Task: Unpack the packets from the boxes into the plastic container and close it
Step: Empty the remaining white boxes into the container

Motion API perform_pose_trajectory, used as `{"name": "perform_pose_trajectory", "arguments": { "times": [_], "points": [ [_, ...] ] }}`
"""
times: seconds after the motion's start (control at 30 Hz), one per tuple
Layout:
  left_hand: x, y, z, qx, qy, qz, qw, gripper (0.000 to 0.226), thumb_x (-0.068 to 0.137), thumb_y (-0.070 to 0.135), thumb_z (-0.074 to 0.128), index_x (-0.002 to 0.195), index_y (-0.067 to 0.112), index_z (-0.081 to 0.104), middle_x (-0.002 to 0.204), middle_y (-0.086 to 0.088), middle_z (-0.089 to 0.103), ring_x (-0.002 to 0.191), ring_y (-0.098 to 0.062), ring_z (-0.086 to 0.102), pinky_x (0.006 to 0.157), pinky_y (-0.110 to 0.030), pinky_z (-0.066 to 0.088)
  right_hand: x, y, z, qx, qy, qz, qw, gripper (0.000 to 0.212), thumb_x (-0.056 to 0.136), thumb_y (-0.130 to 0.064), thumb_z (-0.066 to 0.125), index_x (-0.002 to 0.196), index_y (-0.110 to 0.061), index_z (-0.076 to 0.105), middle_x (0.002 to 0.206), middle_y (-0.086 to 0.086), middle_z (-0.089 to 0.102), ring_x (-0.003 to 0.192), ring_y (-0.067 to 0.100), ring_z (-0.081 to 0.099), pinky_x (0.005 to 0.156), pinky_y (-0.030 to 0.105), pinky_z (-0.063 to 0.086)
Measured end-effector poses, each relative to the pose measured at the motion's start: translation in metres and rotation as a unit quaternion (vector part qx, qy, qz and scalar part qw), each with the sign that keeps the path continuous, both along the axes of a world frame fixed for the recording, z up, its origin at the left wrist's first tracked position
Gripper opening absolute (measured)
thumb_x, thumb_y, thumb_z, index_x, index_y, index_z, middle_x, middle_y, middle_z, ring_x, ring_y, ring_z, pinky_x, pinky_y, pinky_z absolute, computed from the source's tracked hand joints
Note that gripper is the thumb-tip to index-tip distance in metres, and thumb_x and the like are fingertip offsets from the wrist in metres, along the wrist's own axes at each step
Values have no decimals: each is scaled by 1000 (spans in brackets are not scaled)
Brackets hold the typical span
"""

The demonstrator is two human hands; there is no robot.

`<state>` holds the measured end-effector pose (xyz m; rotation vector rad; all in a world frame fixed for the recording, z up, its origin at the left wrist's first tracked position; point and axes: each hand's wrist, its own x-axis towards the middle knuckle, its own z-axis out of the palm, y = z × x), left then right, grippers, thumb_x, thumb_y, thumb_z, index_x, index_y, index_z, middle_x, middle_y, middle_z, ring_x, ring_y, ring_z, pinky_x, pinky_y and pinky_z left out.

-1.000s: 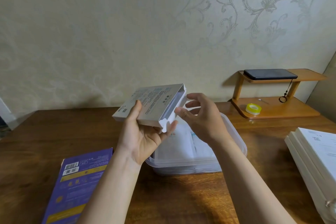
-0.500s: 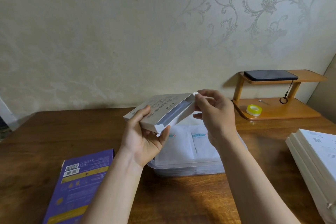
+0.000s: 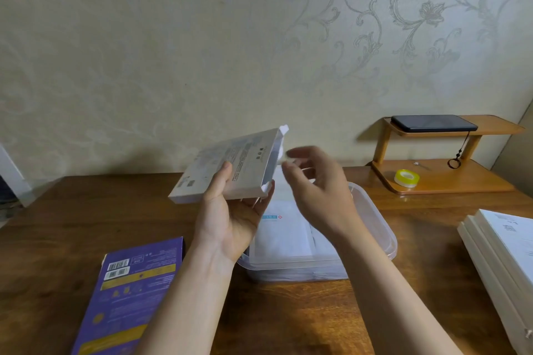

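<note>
We see the left hand [image 3: 227, 219] gripping a white box [image 3: 227, 166] from below, thumb on its printed top face and fingers under it, holding it tilted above the bench [image 3: 72, 225] with its open end raised toward the right. The flap at that end stands open. The right hand [image 3: 317, 193] hovers just beside the open end, fingers loosely spread and curled, blurred, holding nothing that we can make out; it does not touch the box.

Below both hands sits the clear plastic container [image 3: 383, 228], lidless, with white packets [image 3: 285, 228] lying flat inside it. One packet shows a small blue label near its upper left corner.

On the bench to the left lies a purple box [image 3: 129, 294], flat, with barcodes on its face. At the right edge we see a stack of white boxes [image 3: 501, 242]. Behind, against the wall, a small wooden shelf [image 3: 450, 181] carries a dark phone [image 3: 432, 123] on its upper tier and a roll of yellow tape [image 3: 407, 178] on its lower one.
</note>
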<state>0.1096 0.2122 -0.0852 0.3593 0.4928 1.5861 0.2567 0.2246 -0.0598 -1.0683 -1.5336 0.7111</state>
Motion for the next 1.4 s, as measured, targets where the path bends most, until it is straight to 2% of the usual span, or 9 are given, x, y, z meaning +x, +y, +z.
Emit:
{"name": "perform_pose_trajectory", "arguments": {
  "times": [0.1,0.37,0.57,0.73,0.8,0.87,1.0,1.23,1.4],
  "points": [
    [-1,0,1,23,6,51,998,46,94,28,63,139,18,54,113,-14,71,103,-28,69,84,-42,62,-6,-6,2,-27,0,93,995,13,94,-21,65,102,-24,75,79,-11,73,77,13,67,72,42,60],
    [-2,2,4,15,5,73,997,26,98,25,58,123,18,61,94,-7,74,82,-21,70,71,-35,62,-5,-8,1,-53,21,169,984,13,90,-7,69,80,-3,75,76,13,71,68,17,65,61,37,57],
    [3,2,3,20,16,67,997,41,97,24,60,138,17,57,109,-9,73,94,-23,70,83,-38,60,-14,-5,-8,7,-11,116,993,19,83,-10,80,80,-14,62,64,-4,62,62,13,58,58,46,56],
    [9,2,-2,17,25,53,998,57,84,31,67,138,17,57,122,-16,68,106,-32,65,97,-48,53,-15,-3,-12,-10,-34,99,994,15,84,-15,79,84,-15,64,54,-15,52,54,7,48,52,38,50],
    [8,2,-3,15,29,43,999,50,89,30,65,137,18,58,118,-16,69,101,-31,67,85,-46,60,-5,-4,-5,-72,-3,164,984,6,87,-8,74,90,-6,69,59,-11,58,56,9,51,51,34,46],
    [6,1,-3,15,32,31,999,49,88,30,66,136,20,59,112,-14,71,93,-26,68,70,-39,61,6,-2,1,-141,68,218,963,14,89,-6,61,94,-1,73,71,3,60,61,15,50,50,33,42],
    [12,-2,-2,16,84,-4,996,46,87,28,68,133,23,62,117,-15,71,101,-28,65,73,-40,58,16,2,9,-229,172,169,943,22,94,-7,51,98,10,66,63,6,42,54,20,34,46,28,33],
    [17,-6,-5,42,148,-63,986,46,82,28,69,128,25,66,121,-15,70,105,-29,67,85,-48,57,22,0,16,-336,258,210,881,17,100,-11,42,85,-10,49,44,-1,30,33,12,21,36,22,25],
    [22,-7,-5,43,143,-56,987,48,85,27,68,132,26,63,125,-13,70,106,-27,68,83,-45,58,19,6,8,-326,275,194,884,16,100,-6,45,87,-15,46,41,-4,28,32,8,18,35,20,22]
  ]
}}
